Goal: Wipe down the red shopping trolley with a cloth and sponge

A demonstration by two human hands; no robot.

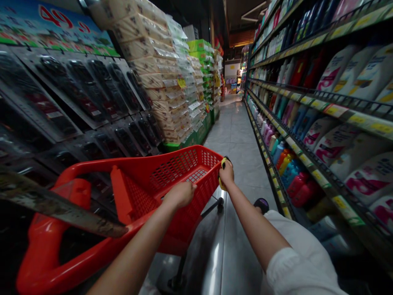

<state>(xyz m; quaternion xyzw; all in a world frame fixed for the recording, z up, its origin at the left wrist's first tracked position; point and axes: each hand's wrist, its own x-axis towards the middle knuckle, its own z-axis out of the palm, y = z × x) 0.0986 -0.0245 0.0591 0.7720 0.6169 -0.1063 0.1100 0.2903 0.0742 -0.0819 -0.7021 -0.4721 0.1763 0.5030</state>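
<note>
A red plastic shopping cart (181,229) stands at an angle in front of me, its basket of perforated plastic. My left hand (179,194) is closed over the cart's near side rim, fingers partly hidden from view. At the far corner of the basket, my right hand (227,174) is curled around a yellow-and-black object (222,174) pressed against the outside of the cart. Its exact kind is not clear. A worn, brownish pole (70,209) slants in from the left, its end over the cart's side rim near the handle (39,246).
Shelves of bottles (331,151) line the right side. Packaged goods hang on a rack (89,90) at left, beside tall stacks of wrapped packs (159,73). Grey tiled floor (236,123) runs down the aisle. A dark shoe (260,204) shows near my right arm.
</note>
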